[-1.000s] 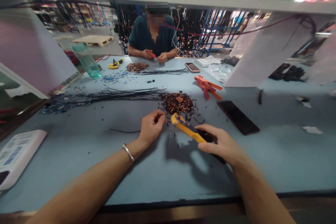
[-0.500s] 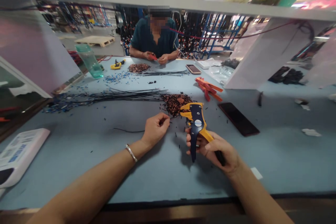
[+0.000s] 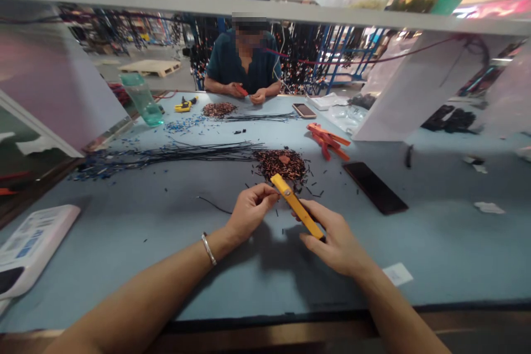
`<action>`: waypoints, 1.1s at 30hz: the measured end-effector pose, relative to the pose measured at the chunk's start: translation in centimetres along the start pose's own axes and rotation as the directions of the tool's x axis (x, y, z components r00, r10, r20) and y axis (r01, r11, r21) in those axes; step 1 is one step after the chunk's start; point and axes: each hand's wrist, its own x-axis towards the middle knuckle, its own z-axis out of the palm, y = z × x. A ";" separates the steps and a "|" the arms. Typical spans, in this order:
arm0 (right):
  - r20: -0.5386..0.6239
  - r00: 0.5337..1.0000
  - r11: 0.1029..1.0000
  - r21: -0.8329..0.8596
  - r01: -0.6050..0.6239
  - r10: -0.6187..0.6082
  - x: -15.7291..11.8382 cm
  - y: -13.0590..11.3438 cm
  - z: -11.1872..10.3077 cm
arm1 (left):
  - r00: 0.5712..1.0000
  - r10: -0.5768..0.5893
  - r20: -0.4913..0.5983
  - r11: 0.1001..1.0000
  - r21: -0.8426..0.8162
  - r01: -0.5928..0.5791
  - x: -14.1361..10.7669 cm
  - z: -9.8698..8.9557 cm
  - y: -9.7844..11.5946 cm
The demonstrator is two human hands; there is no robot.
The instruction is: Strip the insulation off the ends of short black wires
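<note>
My left hand (image 3: 251,211) pinches a thin black wire (image 3: 213,204), whose loose end trails to the left over the blue-grey table. In my right hand (image 3: 332,235) is a yellow wire stripper (image 3: 299,209), seen edge-on, its head close to the left fingertips. Whether the wire's end lies in the jaws cannot be made out. Just beyond the tool is a pile of short black and copper-coloured pieces (image 3: 282,165). A bundle of long black wires (image 3: 199,151) reaches left from that pile, with blue bits at its far end.
Red-orange pliers (image 3: 327,141) and a dark phone (image 3: 375,188) lie to the right. A white device (image 3: 37,249) sits at the left. Across the table a person (image 3: 244,69) holds a red tool. A green bottle (image 3: 142,99) stands far left; a shelf (image 3: 265,5) spans above.
The stripper has turned from broadside to edge-on and come left to the left fingers. My left hand has shifted slightly right, and the wire's tail with it.
</note>
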 end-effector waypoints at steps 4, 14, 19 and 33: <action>-0.089 0.982 0.958 -0.246 0.143 -0.170 -0.1 0.5 1.2 | 0.999 -0.012 0.047 0.981 -0.194 0.021 0.0 0.2 0.1; -0.094 0.976 0.924 -0.351 0.155 -0.199 -0.1 1.1 1.5 | 0.989 -0.099 0.111 0.994 -0.041 0.104 -0.2 0.1 -0.1; -0.101 0.978 0.902 -0.411 0.128 -0.185 -0.1 1.2 1.8 | 0.984 -0.098 0.148 0.994 -0.032 0.104 -0.2 0.2 0.1; -0.103 0.989 0.895 -0.443 0.054 -0.111 -0.1 1.8 1.7 | 0.988 -0.005 0.158 0.994 0.108 -0.012 -0.1 0.0 -0.7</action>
